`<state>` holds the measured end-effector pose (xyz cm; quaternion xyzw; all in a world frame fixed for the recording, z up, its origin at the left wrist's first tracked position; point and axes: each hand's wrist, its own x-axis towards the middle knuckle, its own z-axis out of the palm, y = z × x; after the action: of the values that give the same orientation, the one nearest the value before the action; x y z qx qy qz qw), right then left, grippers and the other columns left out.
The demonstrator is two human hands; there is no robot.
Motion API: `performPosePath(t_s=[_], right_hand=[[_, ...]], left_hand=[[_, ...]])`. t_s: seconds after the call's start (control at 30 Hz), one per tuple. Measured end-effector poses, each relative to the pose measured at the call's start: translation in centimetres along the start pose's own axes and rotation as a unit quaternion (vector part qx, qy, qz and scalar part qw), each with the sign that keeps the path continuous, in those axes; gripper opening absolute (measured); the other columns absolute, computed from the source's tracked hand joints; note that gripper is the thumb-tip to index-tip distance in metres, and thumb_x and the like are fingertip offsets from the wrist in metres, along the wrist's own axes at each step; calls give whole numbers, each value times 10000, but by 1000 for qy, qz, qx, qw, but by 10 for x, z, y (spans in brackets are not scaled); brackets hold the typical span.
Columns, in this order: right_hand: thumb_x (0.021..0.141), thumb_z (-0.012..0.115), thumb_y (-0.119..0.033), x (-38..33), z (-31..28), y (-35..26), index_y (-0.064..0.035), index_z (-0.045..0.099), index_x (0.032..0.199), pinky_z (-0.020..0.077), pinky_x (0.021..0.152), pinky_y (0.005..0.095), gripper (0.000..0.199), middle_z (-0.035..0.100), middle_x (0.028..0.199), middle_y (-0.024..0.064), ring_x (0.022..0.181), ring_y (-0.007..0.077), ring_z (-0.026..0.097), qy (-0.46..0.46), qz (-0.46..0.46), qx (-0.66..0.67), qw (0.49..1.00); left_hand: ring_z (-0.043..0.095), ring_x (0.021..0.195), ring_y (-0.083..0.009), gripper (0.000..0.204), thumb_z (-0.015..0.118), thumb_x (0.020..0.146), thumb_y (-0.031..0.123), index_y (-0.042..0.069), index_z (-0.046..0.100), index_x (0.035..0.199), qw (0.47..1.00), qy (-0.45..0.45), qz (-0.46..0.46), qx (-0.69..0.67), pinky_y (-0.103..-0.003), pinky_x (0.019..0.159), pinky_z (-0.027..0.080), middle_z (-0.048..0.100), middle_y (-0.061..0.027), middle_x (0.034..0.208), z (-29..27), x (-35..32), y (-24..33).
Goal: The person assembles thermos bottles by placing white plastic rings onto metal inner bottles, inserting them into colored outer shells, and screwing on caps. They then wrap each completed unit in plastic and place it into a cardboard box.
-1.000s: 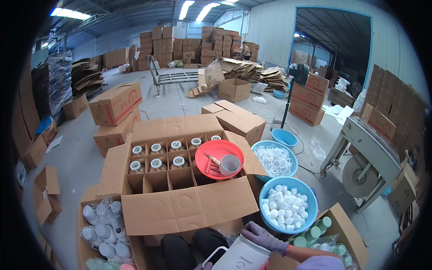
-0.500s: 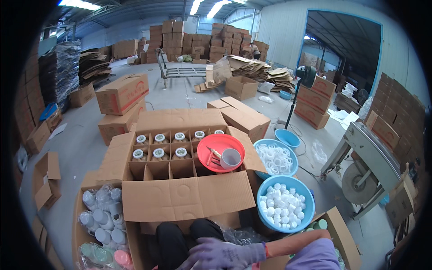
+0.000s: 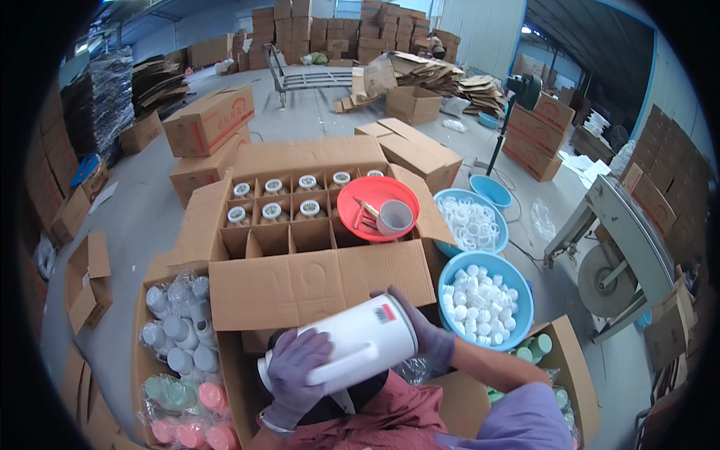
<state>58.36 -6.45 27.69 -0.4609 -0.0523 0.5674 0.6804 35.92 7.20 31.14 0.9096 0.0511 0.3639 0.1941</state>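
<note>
Held level above my lap is a white thermos jug with a moulded handle and a small label near its base. My left hand, in a purple-grey glove, grips it near the narrower end, fingers over the body. At the wide base my right hand, gloved alike, is closed round the edge. Just beyond lies the front flap of an open carton divided into cells. Several white-capped containers fill the far two rows; the visible near cells have nothing in them.
A red tray with a grey cup rests on the carton's right side. Blue basins of white rings and white caps stand to the right. A carton of plastic-wrapped cups is at my left, green-capped items at my right.
The white thermos jug has come up into view between both hands. My right hand has moved up from my lap, and my left hand now shows clearly. The view has tilted downward.
</note>
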Motion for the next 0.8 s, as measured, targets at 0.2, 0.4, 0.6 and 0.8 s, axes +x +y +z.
performPosePath(t_s=[0.2,0.4,0.6,0.8], right_hand=[[1012,381,-541,-16,17,-17,-62,428,1404,449,999,337,621,543,1277,94,1153,193,563,-155,-427,-444,773],[1011,393,-527,8,-30,-6,-81,490,1326,483,949,344,554,634,1151,73,1051,197,622,-19,24,-100,995],[989,449,-490,-5,5,-16,-80,463,1361,357,1078,346,554,538,1261,103,1229,198,493,-22,-28,-153,988],[994,521,-340,8,19,-36,-43,524,1327,447,992,322,446,576,1256,86,1148,193,562,-28,-58,-376,925]], left_hand=[[690,921,-168,226,630,836,31,-20,716,1039,791,-26,-422,-443,-291,804,549,735,-100,997,8,-22,-38],[690,997,-244,207,612,776,9,31,724,949,974,-10,-133,-184,-403,961,491,732,-98,1003,23,3,-20],[681,992,-246,252,570,824,5,-32,712,1029,957,84,-191,-201,-341,922,507,724,-139,1019,41,-23,-11],[655,1019,-189,253,638,857,24,-39,672,1100,815,127,-405,-395,-327,947,493,711,-103,1072,49,-60,-3]])
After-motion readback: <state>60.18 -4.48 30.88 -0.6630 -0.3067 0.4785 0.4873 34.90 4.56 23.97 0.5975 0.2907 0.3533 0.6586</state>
